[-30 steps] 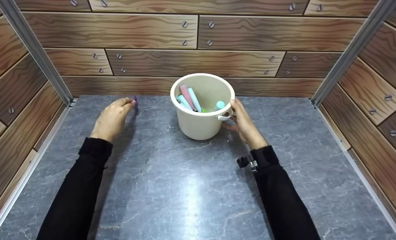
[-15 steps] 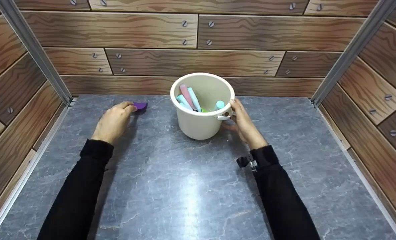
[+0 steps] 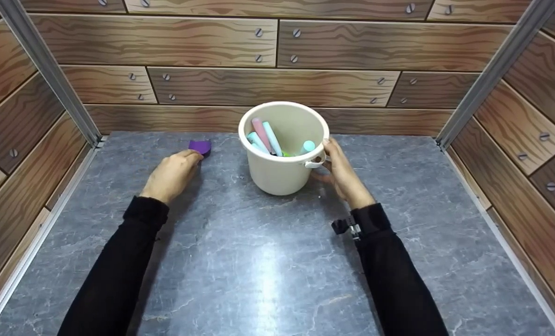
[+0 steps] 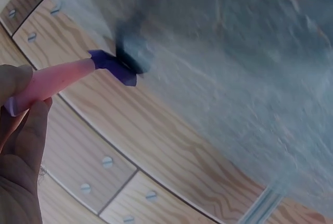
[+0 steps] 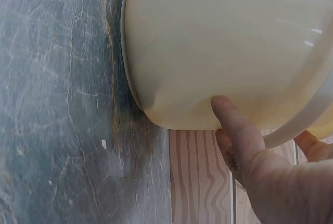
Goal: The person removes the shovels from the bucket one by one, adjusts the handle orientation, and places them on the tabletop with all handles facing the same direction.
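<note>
My left hand [image 3: 172, 176] grips a pink-handled tool with a small purple blade [image 3: 200, 147]. In the left wrist view, thumb and fingers close round its pink handle [image 4: 60, 81], the purple head pointing away from the hand. The head is just above or on the tabletop; I cannot tell which. My right hand [image 3: 345, 175] holds the cream bucket [image 3: 277, 175] at its right side, thumb at the rim by the handle joint. In the right wrist view, a fingertip [image 5: 221, 104] presses the bucket's outer wall. The bucket stands upright.
Inside the bucket lie several tool handles, among them a pink one [image 3: 261, 130] and a light blue one [image 3: 272, 139]. A grey marbled tabletop [image 3: 240, 261] lies under everything. Wood-patterned walls [image 3: 212, 42] and grey metal posts [image 3: 53, 77] enclose it.
My left hand has shifted right and slightly toward me, and the purple blade has turned into fuller view. The right hand and bucket stay where they were.
</note>
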`<move>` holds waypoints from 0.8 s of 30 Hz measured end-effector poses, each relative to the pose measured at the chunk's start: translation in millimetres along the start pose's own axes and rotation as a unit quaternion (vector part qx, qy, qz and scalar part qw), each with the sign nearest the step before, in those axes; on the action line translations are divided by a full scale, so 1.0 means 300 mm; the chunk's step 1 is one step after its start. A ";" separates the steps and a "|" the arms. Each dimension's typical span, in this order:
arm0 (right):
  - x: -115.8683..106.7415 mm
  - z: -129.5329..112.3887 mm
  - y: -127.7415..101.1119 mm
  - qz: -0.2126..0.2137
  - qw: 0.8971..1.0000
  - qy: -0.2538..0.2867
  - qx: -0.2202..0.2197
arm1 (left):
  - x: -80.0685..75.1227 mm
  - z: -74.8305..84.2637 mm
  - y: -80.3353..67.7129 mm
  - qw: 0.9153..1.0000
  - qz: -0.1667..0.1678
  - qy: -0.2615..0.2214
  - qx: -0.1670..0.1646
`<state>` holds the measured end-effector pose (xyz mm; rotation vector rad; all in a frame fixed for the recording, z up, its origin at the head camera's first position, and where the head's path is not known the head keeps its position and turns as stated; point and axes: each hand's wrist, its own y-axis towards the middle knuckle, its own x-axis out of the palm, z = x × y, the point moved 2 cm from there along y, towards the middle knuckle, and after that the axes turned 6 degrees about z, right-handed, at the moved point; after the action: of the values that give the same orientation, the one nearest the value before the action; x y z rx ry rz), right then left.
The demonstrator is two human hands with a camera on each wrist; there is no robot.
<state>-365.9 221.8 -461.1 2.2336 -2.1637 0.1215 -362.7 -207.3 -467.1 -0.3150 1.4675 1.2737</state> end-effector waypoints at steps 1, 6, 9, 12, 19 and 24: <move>0.000 0.000 -0.001 0.000 1.000 0.001 0.000 | 0.008 0.005 0.003 1.000 -0.002 -0.002 0.003; -0.002 0.000 -0.001 -0.002 1.000 0.002 0.001 | 0.050 0.036 0.017 1.000 -0.019 -0.003 0.018; -0.002 0.003 -0.001 -0.004 1.000 0.004 0.003 | 0.074 0.053 0.025 0.999 -0.033 0.004 0.037; -0.001 0.004 0.000 -0.006 1.000 0.006 0.001 | 0.094 0.068 0.034 0.997 -0.040 0.011 0.062; -0.001 0.003 0.001 -0.003 1.000 0.010 -0.005 | 0.126 0.069 0.047 0.995 -0.053 -0.011 0.084; -0.003 0.005 0.002 -0.003 1.000 0.005 -0.007 | 0.131 0.054 0.054 0.994 -0.079 -0.037 0.070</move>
<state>-366.4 222.5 -462.8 2.2268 -2.1476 0.1167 -380.2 -170.8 -488.2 -0.2821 1.4307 1.0404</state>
